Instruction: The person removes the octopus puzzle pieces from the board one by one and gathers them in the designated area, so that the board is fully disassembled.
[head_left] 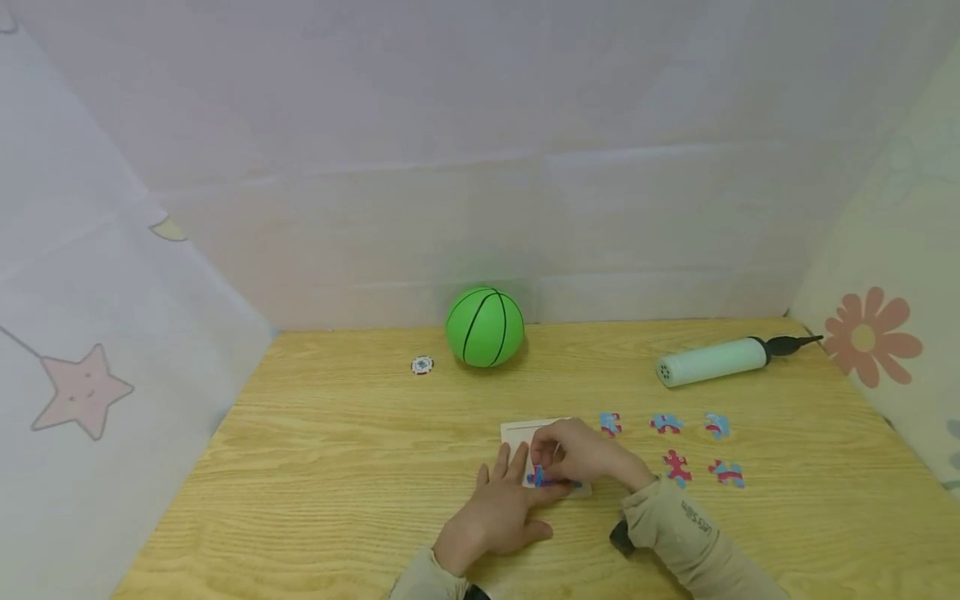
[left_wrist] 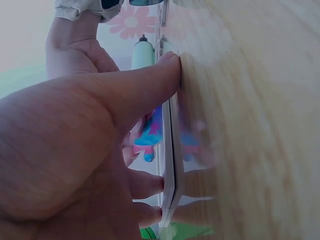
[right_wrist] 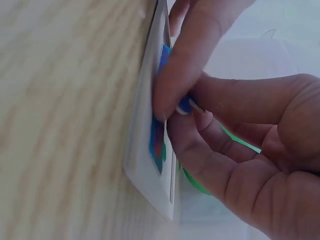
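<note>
A white puzzle tray [head_left: 516,433] lies on the wooden table under both hands. Fingers spread, my left hand [head_left: 498,507] rests on the tray's left and near edges. My right hand [head_left: 581,454] pinches a blue and pink jigsaw piece [head_left: 537,476] between thumb and fingertips, over the tray. In the right wrist view, the pinched piece shows only as a small blue edge [right_wrist: 185,105]. A blue strip of puzzle [right_wrist: 157,146] lies in the tray there, partly behind a finger. Fingers hide much of the tray.
Several loose jigsaw pieces [head_left: 677,468] lie right of the tray in two rows. Behind stand a green ball [head_left: 485,327] and, to its left, a poker chip [head_left: 422,365]. A pale green hand pump [head_left: 712,362] lies at back right, near the curtain.
</note>
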